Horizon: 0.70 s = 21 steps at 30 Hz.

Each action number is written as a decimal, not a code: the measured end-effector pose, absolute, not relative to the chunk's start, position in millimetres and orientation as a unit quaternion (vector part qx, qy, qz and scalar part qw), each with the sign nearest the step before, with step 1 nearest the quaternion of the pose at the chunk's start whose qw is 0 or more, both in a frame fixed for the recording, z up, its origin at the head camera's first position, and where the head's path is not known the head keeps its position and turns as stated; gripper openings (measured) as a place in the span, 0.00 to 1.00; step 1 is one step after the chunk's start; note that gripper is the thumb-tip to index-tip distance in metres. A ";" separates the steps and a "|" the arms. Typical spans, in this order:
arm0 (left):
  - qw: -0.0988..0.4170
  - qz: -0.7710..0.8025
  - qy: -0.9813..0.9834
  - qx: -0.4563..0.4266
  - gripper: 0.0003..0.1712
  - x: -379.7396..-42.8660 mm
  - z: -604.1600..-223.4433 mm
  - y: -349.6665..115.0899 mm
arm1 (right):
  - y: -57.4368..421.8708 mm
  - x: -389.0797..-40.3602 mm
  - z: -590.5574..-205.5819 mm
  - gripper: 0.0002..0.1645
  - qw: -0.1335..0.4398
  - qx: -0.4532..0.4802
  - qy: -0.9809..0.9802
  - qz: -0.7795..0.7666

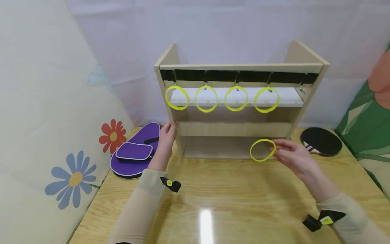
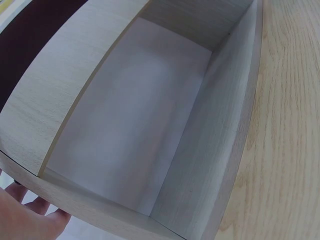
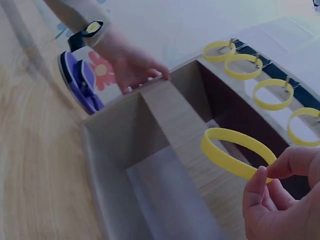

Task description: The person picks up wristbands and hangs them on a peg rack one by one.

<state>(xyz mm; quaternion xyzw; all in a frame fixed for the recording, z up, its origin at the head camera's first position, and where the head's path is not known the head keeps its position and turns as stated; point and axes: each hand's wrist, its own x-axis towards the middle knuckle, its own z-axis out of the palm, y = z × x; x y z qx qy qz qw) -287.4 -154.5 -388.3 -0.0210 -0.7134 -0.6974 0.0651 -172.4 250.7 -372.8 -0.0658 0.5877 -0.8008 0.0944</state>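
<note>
Between thumb and fingertips my right hand (image 1: 294, 157) pinches a yellow wristband (image 3: 237, 167), held in front of the lower part of a small wooden shelf (image 1: 234, 128). Several matching wristbands (image 1: 206, 111) hang from hooks on the black strip (image 1: 222, 75) across the shelf's top. The rightmost hook (image 1: 302, 88) carries nothing. At the shelf's left side, my left hand (image 1: 164, 144) grips the edge of the side panel. In the left wrist view its fingers (image 2: 37, 205) lie along the outside of that panel.
Left of the shelf, a purple paddle case (image 1: 135, 152) lies against the wall. A black table tennis paddle (image 1: 323, 140) lies to the right. The shelf stands on a wood-grain table (image 1: 231, 196), with a pale cloth (image 1: 231, 30) behind it.
</note>
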 end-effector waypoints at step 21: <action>0.074 -0.702 -0.707 -0.025 0.25 -287.6 -390.7 -154.4 | 294.5 -173.5 -295.6 0.20 0.006 -0.076 0.436 -0.897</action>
